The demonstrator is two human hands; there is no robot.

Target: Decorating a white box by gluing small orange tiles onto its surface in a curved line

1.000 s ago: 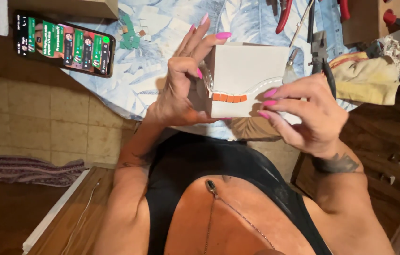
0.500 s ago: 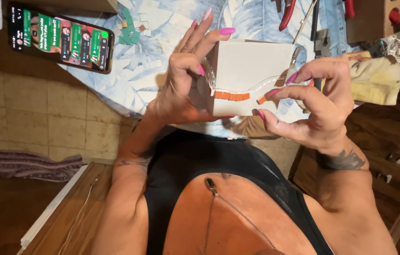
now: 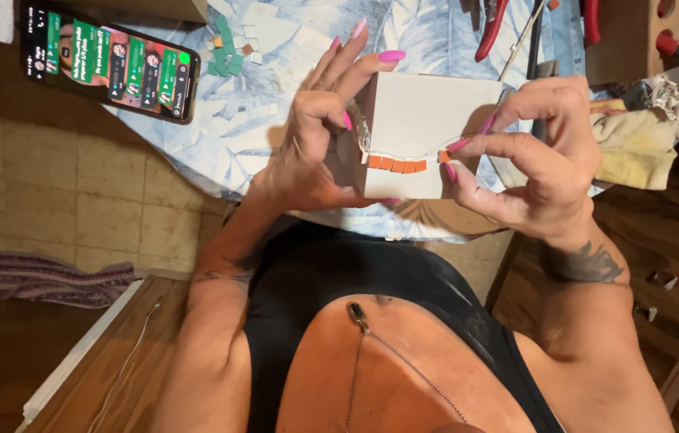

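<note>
The person holds a white square board (image 3: 427, 120) up over the bench (image 3: 275, 120), which is covered in a pale blue leaf-patterned cloth. The left hand (image 3: 319, 136) grips the board's left edge, thumb and curled fingers clamped on it, the other fingers fanned up and out. The right hand (image 3: 536, 156) is at the right side, and its thumb and forefinger are pinched shut on a small orange tile (image 3: 443, 156) — pressing it against the board's face at the right end of a row of orange tiles (image 3: 395, 163). That row runs along a thin drawn curve; a handful of pieces sit edge to edge at the left, and the line carries on bare to the right and upward, so by my reckoning the work is only just started: most of the curve and all the white around it is uncovered. Loose green and pale tiles (image 3: 231, 44) lie in a small scatter on the cloth well beyond the board. A phone (image 3: 111, 64) with a lit screen rests near the bench's corner, red-handled pliers (image 3: 492, 24) lie at the far side, and a crumpled yellowish rag (image 3: 636, 144) sits just beside the right hand.
</note>
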